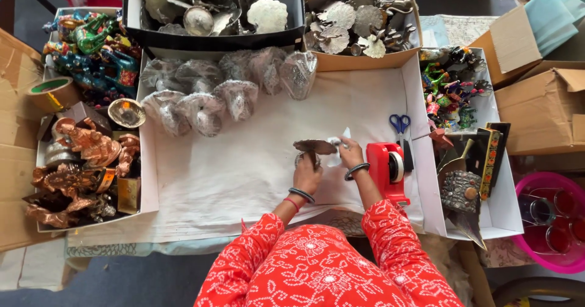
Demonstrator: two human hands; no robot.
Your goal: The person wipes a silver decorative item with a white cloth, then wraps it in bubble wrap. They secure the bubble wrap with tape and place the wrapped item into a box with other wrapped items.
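Observation:
My left hand (306, 173) grips a small dark metal leaf-shaped ornament (314, 146) by its base, just above the white sheet (244, 173). My right hand (350, 153) pinches a piece of clear plastic wrap (336, 141) against the ornament's right edge. Both wrists carry dark bangles, and red patterned sleeves cover my forearms. A red tape dispenser (389, 171) stands just right of my right hand, with blue-handled scissors (400, 125) behind it.
Several plastic-wrapped ornaments (213, 90) lie at the back of the sheet. Boxes of unwrapped metal pieces (213, 8) (359, 20) stand behind. Copper figures (85, 160) and painted figures (91, 45) fill trays on the left; more painted figures (451, 87) and a pink tub (548, 221) on the right.

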